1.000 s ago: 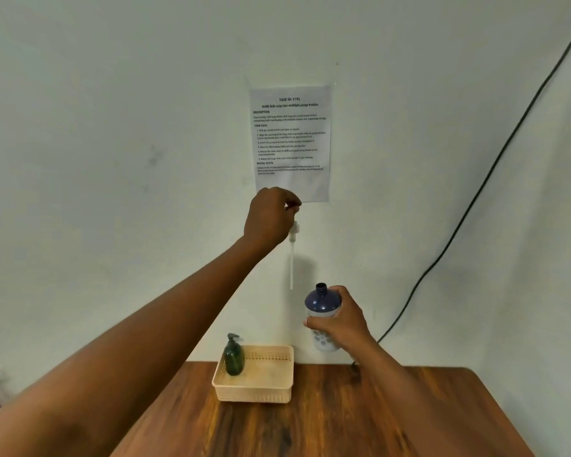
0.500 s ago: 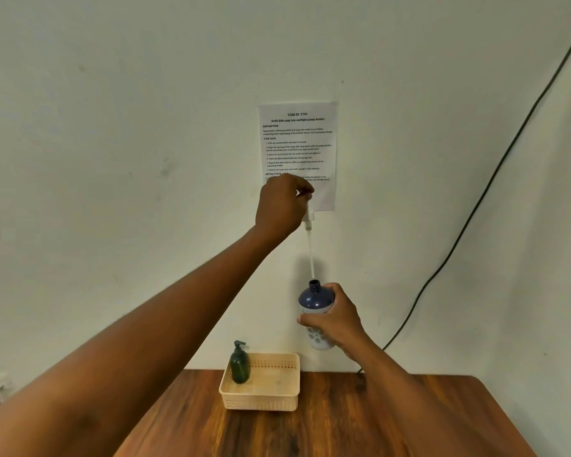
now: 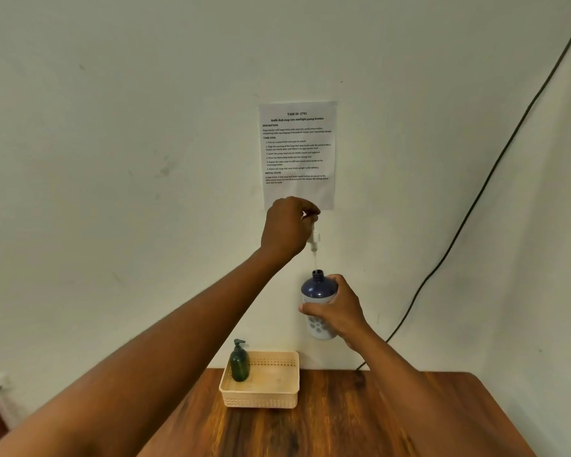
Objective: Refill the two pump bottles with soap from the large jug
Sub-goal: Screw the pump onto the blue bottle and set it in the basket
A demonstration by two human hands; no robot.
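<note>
My right hand (image 3: 338, 310) grips a blue-and-white bottle (image 3: 317, 289) upright in the air above the table. Its neck is open. My left hand (image 3: 287, 225) pinches a white pump head (image 3: 314, 238) right above the bottle, and the thin dip tube reaches down into the bottle's neck. A dark green pump bottle (image 3: 239, 361) with its pump on stands in the left corner of a beige basket (image 3: 277, 395). The large jug is not in view.
A wooden table (image 3: 343, 420) runs to the wall, with the basket at its far edge. A printed task sheet (image 3: 298, 153) is stuck on the wall behind my left hand. A black cable (image 3: 475, 202) runs down the wall at the right.
The pump head has come down toward the bottle. Its tube, which hung free above the neck a second ago, now enters the opening. The bottle stays in my right hand.
</note>
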